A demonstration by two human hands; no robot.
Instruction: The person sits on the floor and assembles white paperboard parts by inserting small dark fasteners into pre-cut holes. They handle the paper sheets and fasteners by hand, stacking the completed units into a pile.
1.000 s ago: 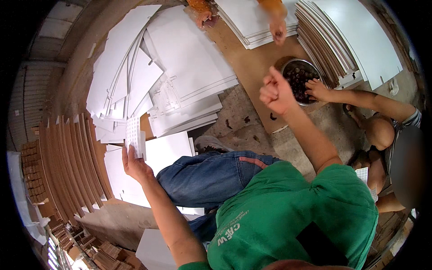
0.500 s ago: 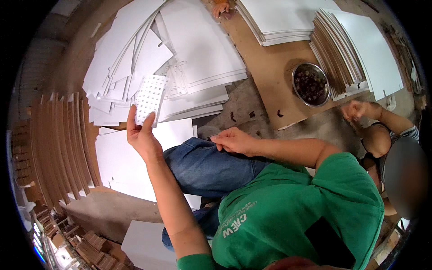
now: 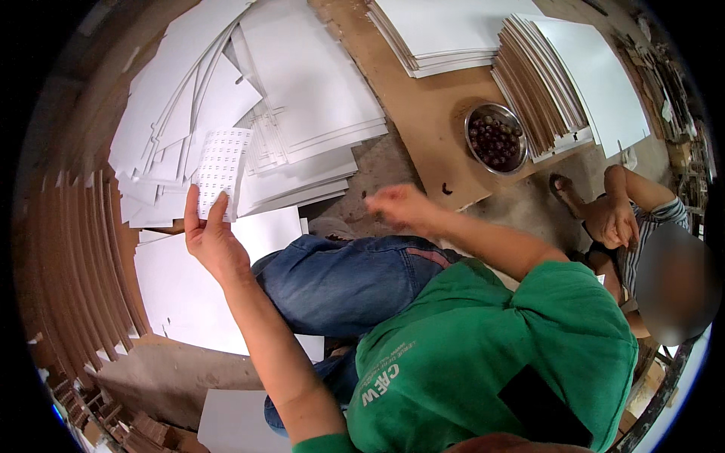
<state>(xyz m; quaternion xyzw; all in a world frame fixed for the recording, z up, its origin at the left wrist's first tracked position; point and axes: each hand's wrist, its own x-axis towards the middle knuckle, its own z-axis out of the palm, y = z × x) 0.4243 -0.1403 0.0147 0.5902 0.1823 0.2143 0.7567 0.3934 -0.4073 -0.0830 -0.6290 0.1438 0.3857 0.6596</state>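
My left hand is closed on the lower edge of a white sheet of small printed labels, thumb in front. The sheet is held upright, bowed slightly, in front of loose white cardboard sheets. My right hand is raised just beyond my knee, over the gap between the cardboard stacks. Motion smears its fingers, so I cannot make out whether anything is in them. Below my left hand lies a flat white board, beside my jeans-covered leg.
A metal bowl of dark round fruit rests on brown cardboard. Behind it are white-faced cardboard stacks. Brown cardboard stands on edge at the left. At the right another person sits with hands low.
My right hand has lifted off my thigh and moved outward. My left hand keeps hold of the label sheet. The other person's hands have moved, and the view has shifted slightly.
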